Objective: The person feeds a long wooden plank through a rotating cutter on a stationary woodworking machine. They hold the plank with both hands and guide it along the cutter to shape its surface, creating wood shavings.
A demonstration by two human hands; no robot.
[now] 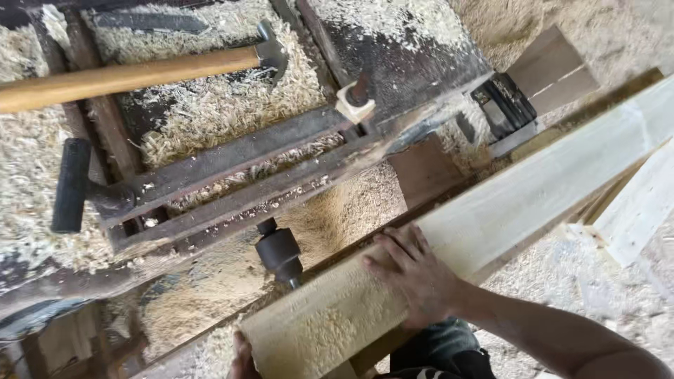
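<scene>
**Sawdust-strewn lathe bench, beam in hand**

Sawdust covers the metal lathe bed (232,168). Just below it, a pale wooden beam (491,210) lies slanted. Right hand (414,274) rests flat on the beam, fingers spread. Left hand (242,358) touches the beam's near end; its grip is mostly hidden. A hammer (140,74) lies above the bed.

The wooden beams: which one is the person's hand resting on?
The right hand lies flat on the big pale beam dusted with sawdust that crosses the picture. The smaller pale piece at the right edge is untouched.

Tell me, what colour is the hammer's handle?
Light orange-brown wood, the hammer handle shows in the head view.
</scene>
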